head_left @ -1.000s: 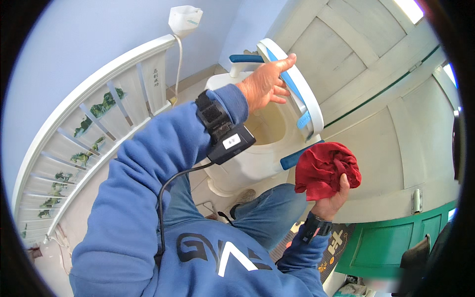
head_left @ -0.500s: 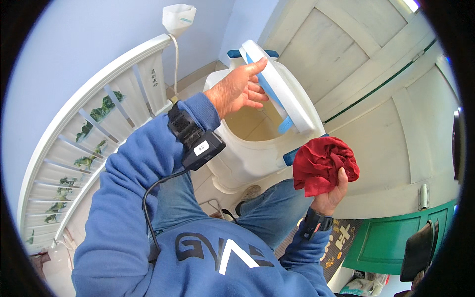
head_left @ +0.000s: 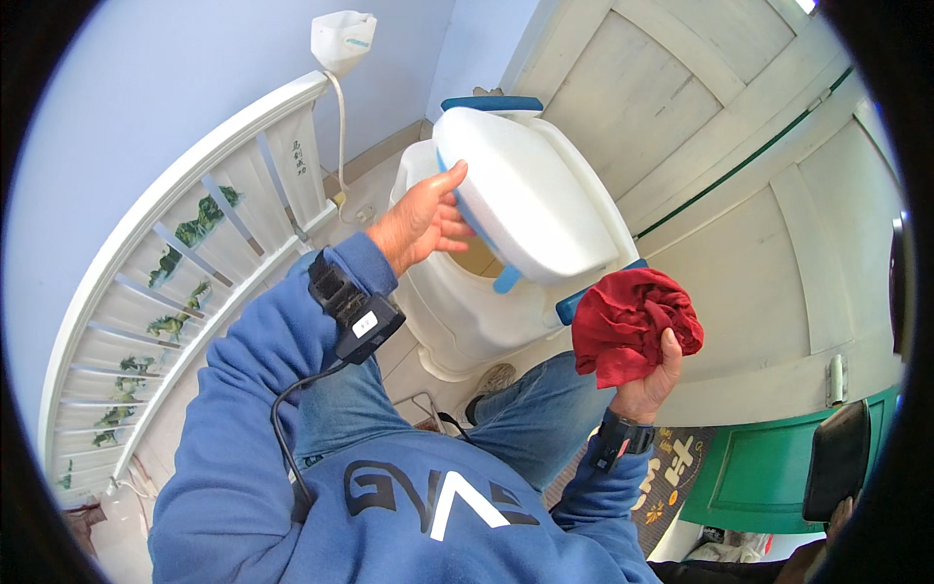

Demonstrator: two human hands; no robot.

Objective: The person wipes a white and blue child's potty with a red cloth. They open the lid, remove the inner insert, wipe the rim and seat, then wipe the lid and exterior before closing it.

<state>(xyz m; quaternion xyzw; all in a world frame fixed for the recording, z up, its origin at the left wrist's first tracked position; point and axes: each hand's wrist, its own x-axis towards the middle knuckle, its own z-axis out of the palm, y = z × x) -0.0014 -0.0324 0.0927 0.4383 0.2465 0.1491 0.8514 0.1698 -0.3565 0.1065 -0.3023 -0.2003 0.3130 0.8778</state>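
A white commode chair with blue armrests stands before me. Its white lid, blue along the edge, is tilted over the seat opening. My left hand holds the lid's left edge, thumb on the rim and fingers below it. Part of the opening still shows beneath the lid. To the right of the chair, my right hand grips a bunched red cloth, raised above my thigh and apart from the lid. Most of its fingers are hidden under the cloth.
A white slatted rail with green pictures runs along the left wall. A white funnel-like container with a hose sits at its far end. White doors stand close on the right, a green panel below. Another person's hand holds a dark device.
The lid has swung down to the left, from steeply raised to a lower tilt. My left hand has moved with it, left and nearer. The red cloth has barely moved.
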